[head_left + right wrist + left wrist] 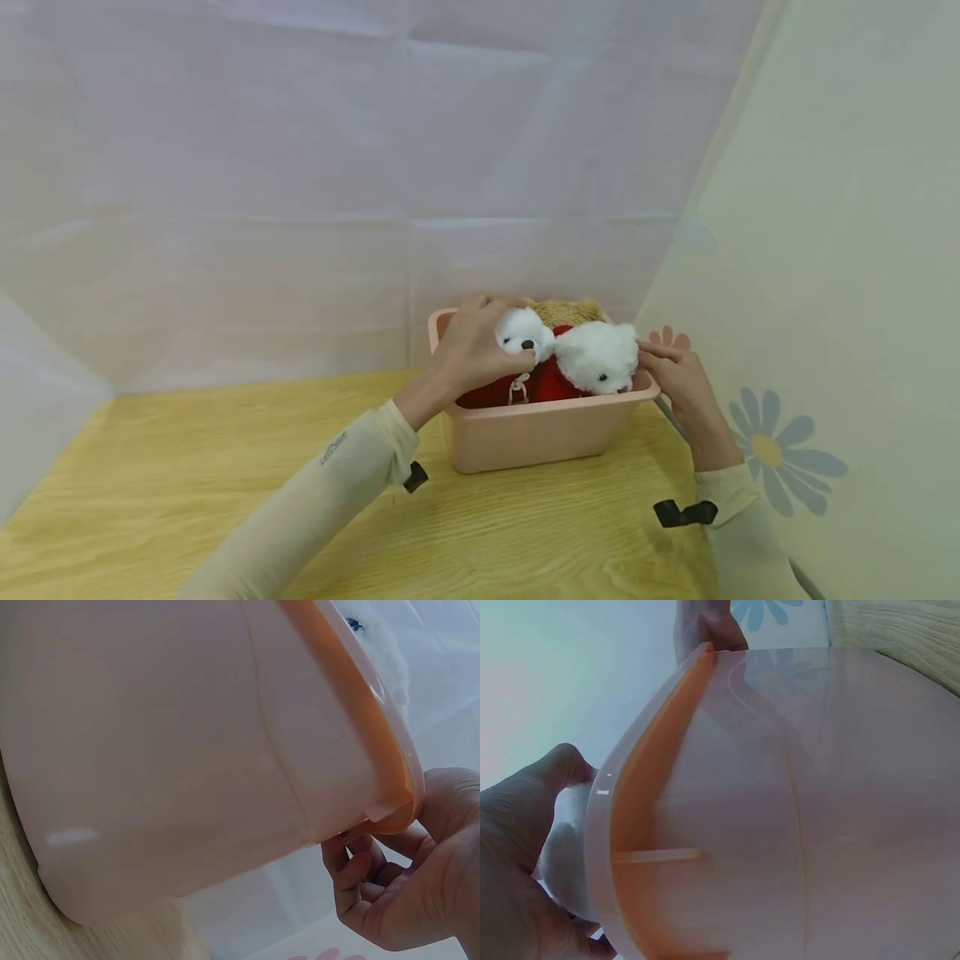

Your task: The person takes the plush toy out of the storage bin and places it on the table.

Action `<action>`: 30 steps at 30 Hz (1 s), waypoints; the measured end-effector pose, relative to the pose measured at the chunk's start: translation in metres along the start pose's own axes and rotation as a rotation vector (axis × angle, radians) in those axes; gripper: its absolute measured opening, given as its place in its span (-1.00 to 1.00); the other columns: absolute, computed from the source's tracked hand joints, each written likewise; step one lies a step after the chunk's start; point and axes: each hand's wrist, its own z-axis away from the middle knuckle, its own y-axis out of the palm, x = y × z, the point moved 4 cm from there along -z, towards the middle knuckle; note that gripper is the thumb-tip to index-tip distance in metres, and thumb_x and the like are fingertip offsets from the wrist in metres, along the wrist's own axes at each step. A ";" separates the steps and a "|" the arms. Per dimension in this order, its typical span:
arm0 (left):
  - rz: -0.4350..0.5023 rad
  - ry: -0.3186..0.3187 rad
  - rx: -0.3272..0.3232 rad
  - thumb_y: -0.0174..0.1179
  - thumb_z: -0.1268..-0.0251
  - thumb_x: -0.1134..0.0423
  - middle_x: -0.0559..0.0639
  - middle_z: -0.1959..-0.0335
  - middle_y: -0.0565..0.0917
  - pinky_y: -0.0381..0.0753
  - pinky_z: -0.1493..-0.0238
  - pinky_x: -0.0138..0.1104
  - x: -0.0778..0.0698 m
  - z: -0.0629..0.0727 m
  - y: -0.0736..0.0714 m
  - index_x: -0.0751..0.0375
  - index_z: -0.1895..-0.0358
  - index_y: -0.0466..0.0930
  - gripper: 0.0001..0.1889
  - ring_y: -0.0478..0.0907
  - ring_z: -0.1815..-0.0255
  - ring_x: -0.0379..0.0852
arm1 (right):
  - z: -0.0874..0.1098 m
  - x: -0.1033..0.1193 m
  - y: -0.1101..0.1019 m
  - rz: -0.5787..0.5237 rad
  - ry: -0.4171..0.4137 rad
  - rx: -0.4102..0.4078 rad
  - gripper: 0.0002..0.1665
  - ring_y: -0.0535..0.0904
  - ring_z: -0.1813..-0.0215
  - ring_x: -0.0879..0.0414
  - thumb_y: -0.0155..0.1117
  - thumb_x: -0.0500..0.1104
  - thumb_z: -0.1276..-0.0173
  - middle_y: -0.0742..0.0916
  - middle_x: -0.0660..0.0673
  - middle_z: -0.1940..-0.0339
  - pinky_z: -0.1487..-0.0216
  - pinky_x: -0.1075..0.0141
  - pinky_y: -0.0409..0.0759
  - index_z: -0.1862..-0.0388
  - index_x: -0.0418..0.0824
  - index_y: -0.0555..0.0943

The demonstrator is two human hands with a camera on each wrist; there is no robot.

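A pink plastic bin [532, 437] stands on the table with plush toys inside. My left hand [472, 346] grips the head of a white plush bear [517, 327] at the bin's left side, thumb in front and fingers behind. Beside that bear, another white plush toy [600, 354] leans right with its head tipped over the rim; red fabric shows below both heads. Part of a tan plush toy [562, 312] sticks up at the back. At the bin's right end, my right hand [420, 885] holds the rim [397, 742], its fingers curled beneath the edge.
The bin rests on a wood-grain table [262, 467] near its back edge. A pale sheet [300, 167] hangs behind it, and a light panel with a flower print [767, 450] rises close on the right. A grey cord [670, 417] runs along that panel's foot.
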 end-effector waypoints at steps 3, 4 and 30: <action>0.059 -0.012 -0.079 0.48 0.00 0.03 -0.05 -0.04 0.62 0.54 0.20 -0.20 0.005 0.001 -0.009 0.01 -0.17 0.66 -0.43 0.49 0.13 -0.14 | -0.001 0.002 0.001 0.052 0.012 -0.039 -0.30 0.06 -0.59 -0.13 0.17 0.07 -0.56 0.20 -0.26 -0.60 -0.14 0.42 0.50 -0.44 -0.41 0.44; 0.087 -0.019 -0.111 0.49 0.01 0.06 -0.05 -0.04 0.64 0.54 0.18 -0.18 0.007 0.001 -0.013 0.03 -0.17 0.66 -0.43 0.50 0.13 -0.13 | -0.002 0.002 0.001 0.067 0.018 -0.050 -0.28 0.07 -0.59 -0.14 0.18 0.10 -0.55 0.25 -0.28 -0.58 -0.20 0.36 0.48 -0.43 -0.40 0.45; 0.183 0.039 -0.308 0.56 0.05 0.13 -0.02 -0.08 0.59 0.63 0.21 -0.20 0.005 0.020 -0.073 0.10 -0.25 0.61 -0.33 0.52 0.05 -0.10 | -0.008 0.014 0.038 0.025 -0.056 -0.065 -0.40 0.12 -0.58 -0.14 0.19 0.00 -0.57 0.31 -0.31 -0.55 -0.24 0.29 0.48 -0.32 -0.45 0.54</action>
